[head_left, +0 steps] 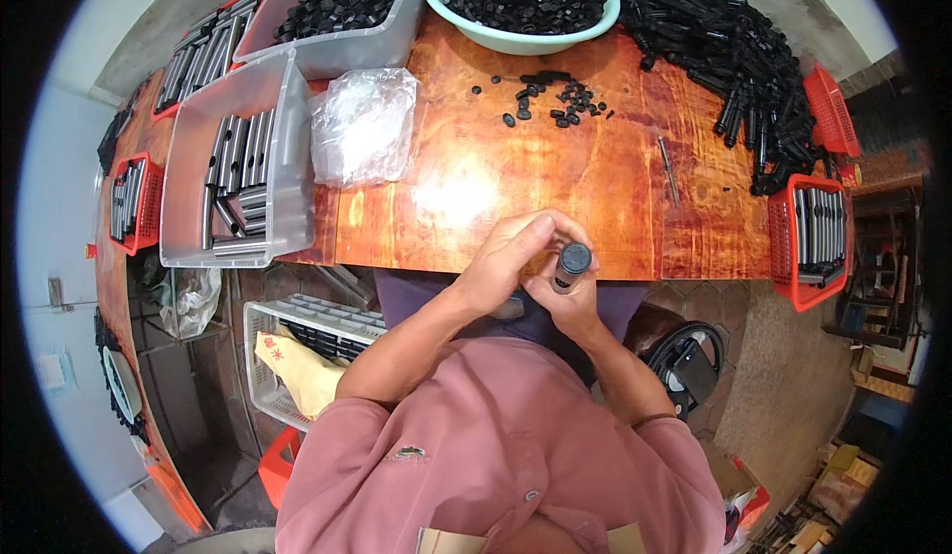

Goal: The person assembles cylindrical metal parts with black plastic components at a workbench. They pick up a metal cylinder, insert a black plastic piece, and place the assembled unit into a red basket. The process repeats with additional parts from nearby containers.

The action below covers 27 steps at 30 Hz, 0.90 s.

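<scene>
Just off the table's front edge, I hold a short dark tube upright with a round black cap (575, 255) on its top end. My right hand (569, 304) is closed around the tube from below. My left hand (511, 256) curls in from the left, its fingers bent behind the capped end and seemingly touching it. Much of the tube is hidden by my fingers. Beyond my hands, several loose black caps (567, 118) lie scattered on the glossy brown wooden table (555, 187). To their right rests a thin metal rod (668, 169).
A pale green basin (521, 42) and a clear bin (347, 50) hold black pieces at the back. Black tubular parts (714, 38) are heaped back right. Metal tubes fill a clear bin (297, 157) and a red basket (783, 242). A plastic bag (367, 123) lies between.
</scene>
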### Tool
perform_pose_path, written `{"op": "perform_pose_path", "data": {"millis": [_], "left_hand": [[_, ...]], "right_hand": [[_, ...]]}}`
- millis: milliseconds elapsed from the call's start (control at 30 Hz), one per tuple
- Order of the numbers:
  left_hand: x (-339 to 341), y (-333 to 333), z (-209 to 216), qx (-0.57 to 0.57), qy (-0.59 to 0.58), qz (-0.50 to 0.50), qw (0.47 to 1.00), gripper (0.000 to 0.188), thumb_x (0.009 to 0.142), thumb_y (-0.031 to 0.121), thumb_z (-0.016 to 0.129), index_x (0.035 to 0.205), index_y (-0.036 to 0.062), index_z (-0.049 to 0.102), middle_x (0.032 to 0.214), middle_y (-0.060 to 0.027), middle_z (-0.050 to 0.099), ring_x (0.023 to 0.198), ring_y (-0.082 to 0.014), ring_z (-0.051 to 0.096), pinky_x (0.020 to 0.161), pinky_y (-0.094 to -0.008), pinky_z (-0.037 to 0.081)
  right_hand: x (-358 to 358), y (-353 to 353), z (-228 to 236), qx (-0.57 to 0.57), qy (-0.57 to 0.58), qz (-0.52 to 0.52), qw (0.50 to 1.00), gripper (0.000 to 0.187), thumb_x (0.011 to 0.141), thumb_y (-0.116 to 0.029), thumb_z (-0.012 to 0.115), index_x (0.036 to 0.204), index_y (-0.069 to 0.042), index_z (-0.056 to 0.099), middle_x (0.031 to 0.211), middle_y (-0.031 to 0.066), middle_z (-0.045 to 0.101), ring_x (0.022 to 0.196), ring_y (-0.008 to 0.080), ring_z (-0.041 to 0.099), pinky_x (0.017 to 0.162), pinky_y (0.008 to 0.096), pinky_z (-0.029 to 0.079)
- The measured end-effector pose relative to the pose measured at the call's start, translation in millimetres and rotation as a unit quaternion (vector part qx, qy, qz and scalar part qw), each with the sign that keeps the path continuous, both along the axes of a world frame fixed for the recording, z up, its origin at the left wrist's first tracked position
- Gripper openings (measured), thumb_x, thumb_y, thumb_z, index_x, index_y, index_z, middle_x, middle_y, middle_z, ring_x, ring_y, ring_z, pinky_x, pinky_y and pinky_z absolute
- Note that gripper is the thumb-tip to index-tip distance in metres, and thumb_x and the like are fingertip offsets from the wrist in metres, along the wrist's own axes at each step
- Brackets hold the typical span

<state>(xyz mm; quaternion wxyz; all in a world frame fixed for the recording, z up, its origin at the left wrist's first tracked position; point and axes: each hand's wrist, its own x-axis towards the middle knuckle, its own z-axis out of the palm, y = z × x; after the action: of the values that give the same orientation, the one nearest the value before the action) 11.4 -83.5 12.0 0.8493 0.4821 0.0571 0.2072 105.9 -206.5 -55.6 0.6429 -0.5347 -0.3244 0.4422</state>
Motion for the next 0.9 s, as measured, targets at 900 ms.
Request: {"op": "perform_pose_path", "data": {"millis": [900], "left_hand": [[7, -47, -2, 0.086, 0.106, 0.235, 0.962, 0.031, 0.096, 0.019, 0.068, 0.119, -0.0015, 0.061, 0.101, -0.0108, 0.069, 0.095, -0.0149, 0.065, 0.086, -0.0303, 0.053]], "right_hand": [[-6, 9, -7, -0.028, -0.183, -0.101, 0.977, 0.012, 0.086, -0.005, 0.07, 0.096, 0.001, 0.065, 0.08, 0.0005, 0.065, 0.078, 0.0115, 0.064, 0.067, 0.0291, 0.052]]}}
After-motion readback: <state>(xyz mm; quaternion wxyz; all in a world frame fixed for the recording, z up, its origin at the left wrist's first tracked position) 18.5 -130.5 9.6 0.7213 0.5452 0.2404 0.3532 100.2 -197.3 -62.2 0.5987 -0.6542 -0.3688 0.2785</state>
